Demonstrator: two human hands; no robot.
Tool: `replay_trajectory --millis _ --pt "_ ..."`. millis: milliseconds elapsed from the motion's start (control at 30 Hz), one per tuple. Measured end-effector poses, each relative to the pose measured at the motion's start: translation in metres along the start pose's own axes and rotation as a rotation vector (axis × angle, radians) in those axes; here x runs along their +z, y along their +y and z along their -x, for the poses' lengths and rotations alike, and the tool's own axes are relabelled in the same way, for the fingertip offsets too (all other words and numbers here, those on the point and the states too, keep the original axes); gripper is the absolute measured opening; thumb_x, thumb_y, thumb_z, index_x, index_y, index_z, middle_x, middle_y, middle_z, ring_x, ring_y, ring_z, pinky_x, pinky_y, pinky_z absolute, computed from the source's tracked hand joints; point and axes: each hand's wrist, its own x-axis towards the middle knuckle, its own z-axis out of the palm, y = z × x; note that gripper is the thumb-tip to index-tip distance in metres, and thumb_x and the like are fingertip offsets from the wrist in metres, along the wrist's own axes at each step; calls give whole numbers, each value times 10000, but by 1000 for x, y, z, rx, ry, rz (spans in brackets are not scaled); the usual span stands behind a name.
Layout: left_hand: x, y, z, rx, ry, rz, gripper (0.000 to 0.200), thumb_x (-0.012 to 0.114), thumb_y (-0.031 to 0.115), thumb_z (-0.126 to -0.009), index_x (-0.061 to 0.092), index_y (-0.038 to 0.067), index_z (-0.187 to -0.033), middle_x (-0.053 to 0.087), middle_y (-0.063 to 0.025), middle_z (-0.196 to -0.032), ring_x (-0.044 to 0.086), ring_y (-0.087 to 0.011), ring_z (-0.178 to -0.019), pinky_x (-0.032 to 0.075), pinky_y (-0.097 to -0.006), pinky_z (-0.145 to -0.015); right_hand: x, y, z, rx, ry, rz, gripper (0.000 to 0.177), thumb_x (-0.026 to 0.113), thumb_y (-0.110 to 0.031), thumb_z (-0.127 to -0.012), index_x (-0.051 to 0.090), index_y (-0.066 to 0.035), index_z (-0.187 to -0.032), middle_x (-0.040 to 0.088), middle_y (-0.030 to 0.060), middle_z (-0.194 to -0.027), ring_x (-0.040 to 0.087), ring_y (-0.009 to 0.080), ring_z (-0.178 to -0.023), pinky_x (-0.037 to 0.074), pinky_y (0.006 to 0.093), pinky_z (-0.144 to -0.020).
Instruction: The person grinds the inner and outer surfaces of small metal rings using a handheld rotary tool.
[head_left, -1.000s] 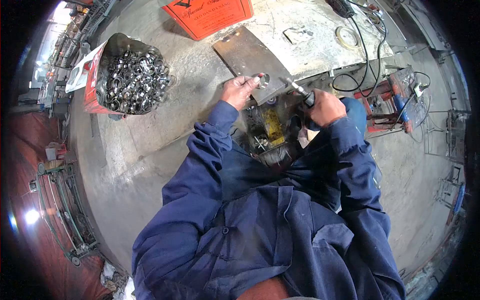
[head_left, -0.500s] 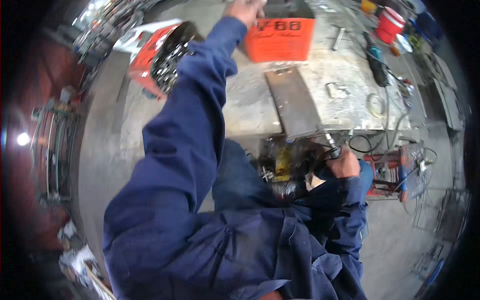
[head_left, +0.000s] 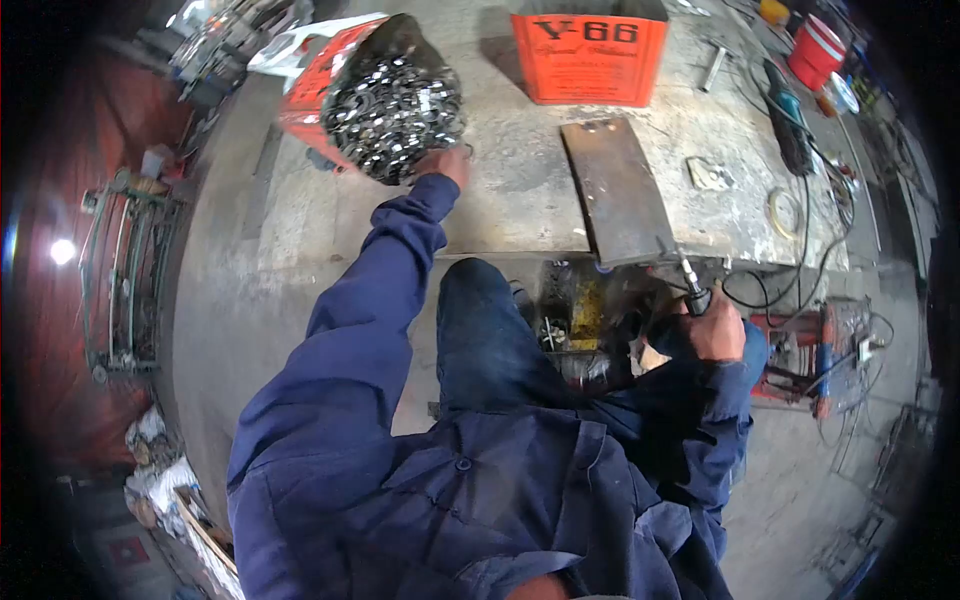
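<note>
My left hand (head_left: 445, 165) is at the lower right edge of a heap of small shiny metal pieces (head_left: 395, 112). Its fingers are closed, and a small dark curved metal piece shows at the fingertips. The heap lies in the mouth of an orange can (head_left: 312, 98) tipped on its side. Near the table's front edge, my right hand (head_left: 717, 328) is wrapped round a handheld grinder (head_left: 692, 285) with a silver nose pointing up and away from me. Just beyond that nose lies a flat brown metal plate (head_left: 620, 190).
An upright orange can marked V-66 (head_left: 592, 58) stands at the back of the table (head_left: 505, 215). On the right are a teal and black power tool (head_left: 790, 125) with its cable, a tape ring (head_left: 783, 214) and a red jug (head_left: 815, 52). A red metal frame (head_left: 790, 355) stands below.
My left hand has come away from the upright orange can, moving left and toward me to the heap of metal pieces. The right hand still holds the grinder; the view has shifted slightly.
</note>
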Motion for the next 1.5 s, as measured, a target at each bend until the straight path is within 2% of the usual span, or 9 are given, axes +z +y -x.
replay_trajectory --millis 33,100,133,200,333,400,867,1067,1500 --pt "-5 14 1 30 -14 11 290 564 334 -805 653 79 -913 659 -179 -895 627 -332 -877 484 -396 -751 0 1 1 3 -4 10 400 703 -233 -650 572 -41 -975 628 230 -892 597 401 -868 478 460 -731" --pt "-3 40 4 74 -73 499 316 621 333 -786 643 33 -879 665 -165 -854 646 -291 -737 499 -368 -672 0 3 2 21 -9 2 375 694 -262 -661 577 -42 -941 629 225 -886 592 394 -882 474 461 -737" --pt "-14 64 10 2 -327 781 333 636 369 -800 633 44 -875 650 -121 -760 602 -192 -540 482 -313 -511 -1 3 1 32 -17 4 370 694 -260 -659 580 -43 -936 630 223 -878 592 392 -881 473 460 -736" --pt "-40 120 37 5 -656 1173 335 593 396 -847 613 63 -877 604 -59 -666 504 -96 -414 406 -249 -385 -1 1 4 47 -33 -12 359 693 -253 -652 585 -47 -925 632 219 -868 593 388 -877 471 460 -732" --pt "-45 195 75 62 -856 1197 293 580 394 -874 586 102 -899 537 11 -605 458 -50 -415 327 -186 -371 -2 0 4 42 -27 -22 314 678 -238 -645 572 -44 -868 630 213 -843 595 387 -867 471 463 -730" --pt "-48 210 84 42 -840 978 284 595 389 -868 596 106 -879 518 24 -586 439 -40 -417 308 -178 -375 -1 1 6 45 -15 14 297 663 -237 -649 562 -36 -843 628 214 -822 599 390 -855 473 466 -728" --pt "-41 211 87 20 -856 1136 275 654 324 -834 590 60 -788 505 15 -573 431 -63 -400 320 -214 -360 14 -8 -1 -66 -114 15 293 647 -212 -659 583 -47 -894 633 207 -836 606 377 -852 476 450 -727" --pt "-22 210 86 179 -704 1035 281 671 309 -827 638 32 -796 571 2 -621 471 -57 -543 386 -224 -507 18 -19 -14 -66 -116 6 227 586 -165 -689 587 -47 -883 632 210 -855 598 391 -869 470 457 -736" --pt "-4 182 112 125 -686 1323 241 668 274 -841 643 35 -848 593 42 -726 459 -31 -635 379 -199 -572 30 -35 -17 -114 -113 65 153 563 -133 -729 607 -41 -844 648 199 -806 639 356 -804 502 438 -707"
